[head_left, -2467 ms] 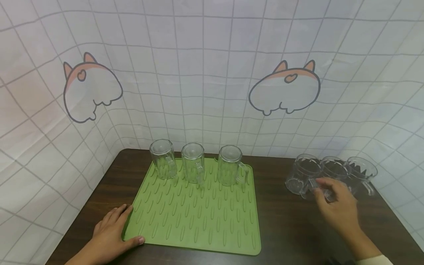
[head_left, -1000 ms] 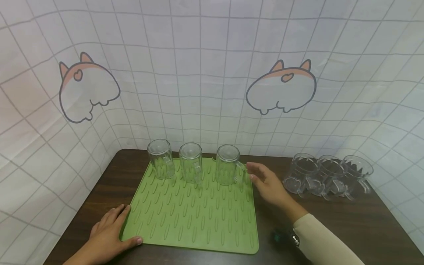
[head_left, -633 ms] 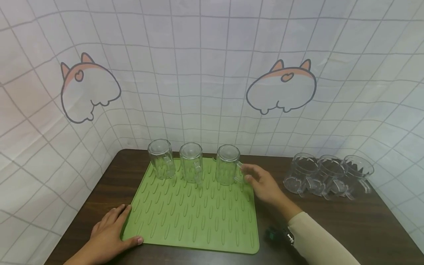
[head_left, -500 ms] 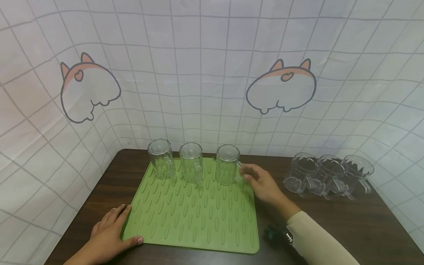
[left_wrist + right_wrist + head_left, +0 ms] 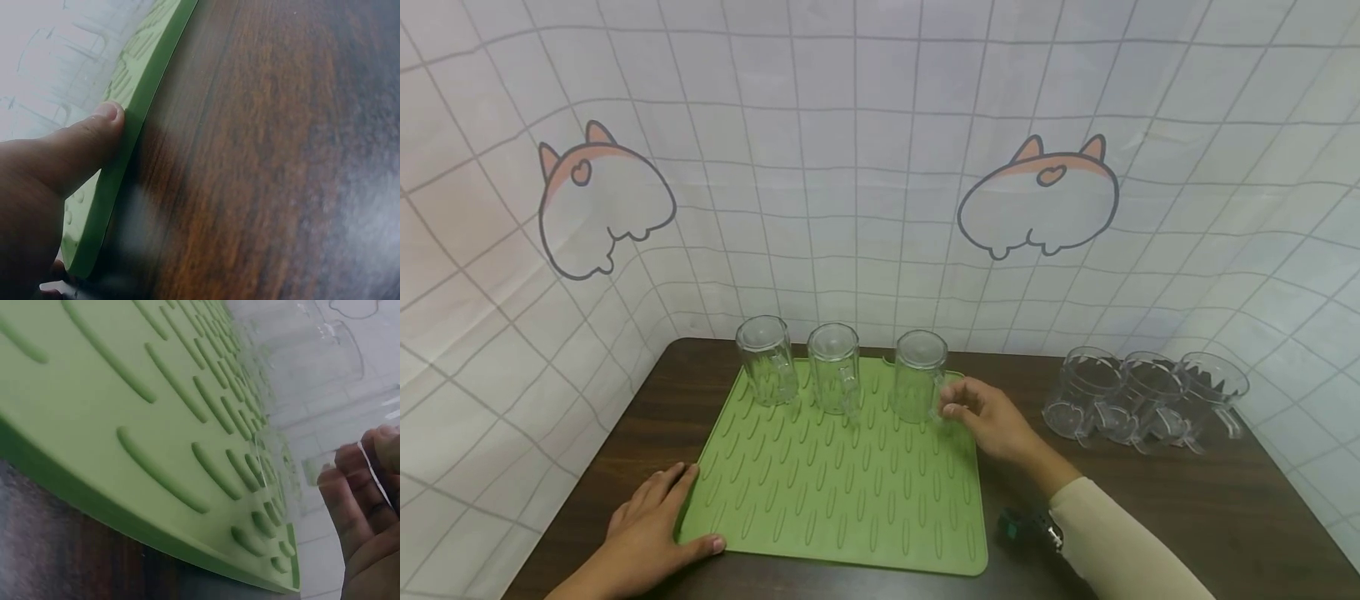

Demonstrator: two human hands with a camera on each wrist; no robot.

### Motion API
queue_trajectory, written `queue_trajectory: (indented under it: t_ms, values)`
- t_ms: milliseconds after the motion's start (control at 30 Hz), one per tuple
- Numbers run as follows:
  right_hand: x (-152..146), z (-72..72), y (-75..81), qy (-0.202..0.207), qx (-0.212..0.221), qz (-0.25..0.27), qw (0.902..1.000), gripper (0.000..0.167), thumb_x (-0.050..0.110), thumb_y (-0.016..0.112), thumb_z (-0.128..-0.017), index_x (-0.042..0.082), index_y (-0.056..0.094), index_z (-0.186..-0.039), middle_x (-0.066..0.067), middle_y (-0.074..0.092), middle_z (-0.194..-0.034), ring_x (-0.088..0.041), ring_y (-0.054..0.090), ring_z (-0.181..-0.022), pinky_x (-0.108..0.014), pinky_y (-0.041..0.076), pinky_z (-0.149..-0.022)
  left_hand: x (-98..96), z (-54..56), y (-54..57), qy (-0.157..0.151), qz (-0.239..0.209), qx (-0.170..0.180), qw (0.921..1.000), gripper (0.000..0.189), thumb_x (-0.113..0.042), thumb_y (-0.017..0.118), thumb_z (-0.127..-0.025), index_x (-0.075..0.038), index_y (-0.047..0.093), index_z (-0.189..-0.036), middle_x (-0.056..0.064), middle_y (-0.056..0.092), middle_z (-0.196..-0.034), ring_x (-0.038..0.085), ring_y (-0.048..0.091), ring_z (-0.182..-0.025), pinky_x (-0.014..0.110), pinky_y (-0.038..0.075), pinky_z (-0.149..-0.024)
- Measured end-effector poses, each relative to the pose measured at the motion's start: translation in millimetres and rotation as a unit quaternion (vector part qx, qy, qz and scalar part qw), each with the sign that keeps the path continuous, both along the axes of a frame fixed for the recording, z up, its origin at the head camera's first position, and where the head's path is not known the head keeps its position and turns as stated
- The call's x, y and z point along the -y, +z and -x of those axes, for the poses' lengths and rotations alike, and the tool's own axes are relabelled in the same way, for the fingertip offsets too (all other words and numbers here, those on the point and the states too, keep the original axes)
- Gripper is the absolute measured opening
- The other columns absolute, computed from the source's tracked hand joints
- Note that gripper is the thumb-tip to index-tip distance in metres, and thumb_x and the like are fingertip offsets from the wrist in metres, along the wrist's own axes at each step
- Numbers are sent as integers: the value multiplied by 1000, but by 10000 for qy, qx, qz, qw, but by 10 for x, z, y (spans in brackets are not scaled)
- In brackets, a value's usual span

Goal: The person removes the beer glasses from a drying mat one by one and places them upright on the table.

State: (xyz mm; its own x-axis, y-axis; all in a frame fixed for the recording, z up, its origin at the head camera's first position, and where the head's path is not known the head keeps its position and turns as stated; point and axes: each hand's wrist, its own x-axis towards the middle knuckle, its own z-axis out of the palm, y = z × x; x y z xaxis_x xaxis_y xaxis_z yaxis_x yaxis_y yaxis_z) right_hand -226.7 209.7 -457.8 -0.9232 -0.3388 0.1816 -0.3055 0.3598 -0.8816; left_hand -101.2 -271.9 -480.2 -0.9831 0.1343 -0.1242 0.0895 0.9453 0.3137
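Observation:
Three clear glass mugs stand upside down in a row along the back of the green drying mat (image 5: 835, 500). At the right end of that row, my right hand (image 5: 996, 421) holds the handle of the right mug (image 5: 916, 387) between thumb and fingers; the right wrist view has the thumb and curled fingers (image 5: 356, 494) at the clear handle. To its left are the middle mug (image 5: 833, 375) and the left mug (image 5: 766, 367). My left hand (image 5: 643, 533) rests at the mat's front left corner, fingers spread along the left edge, thumb (image 5: 103, 125) against the front edge.
Several clear cups (image 5: 1142, 400) stand close together, mouths up, on the dark wooden table (image 5: 1150, 517) at the right. A white gridded cloth (image 5: 880, 167) with cartoon animals hangs behind and at the sides. A small dark device (image 5: 1018, 527) sits at my right wrist.
My right hand has come left from the cups at the right to the right mug and taken its handle. That mug has shifted slightly right and nearer. My left hand stays put.

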Motion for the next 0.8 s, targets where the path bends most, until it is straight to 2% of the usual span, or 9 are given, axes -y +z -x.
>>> queue_trajectory:
  t_ms: [233,500,800]
  values:
    - [35,-68,6,169,-92,144,9997,11,6,68,-99,4,64,-109,-6,70,-106,-21,69,-100,-33,56,-88,-1,-8,8,26,-49,-18,10000,127,-86,63,-74,0,28,-159,31,26,-158,60,23,-140,83,24,-96]
    - [19,-143,43,322,-151,229,9991,14,1,67,-98,1,64,-112,-9,70,-108,-23,70,-101,-33,57,-90,-20,-23,42,12,-16,1,10000,127,-87,62,-75,2,27,-159,33,26,-158,61,23,-140,84,24,-96]
    - [-25,-254,95,475,-353,347,9976,13,1,68,-97,1,64,-110,-10,70,-105,-18,70,-98,-34,58,-88,-21,-23,46,3,-73,-72,9999,125,-85,65,-75,1,30,-159,32,28,-158,60,24,-140,83,25,-96]
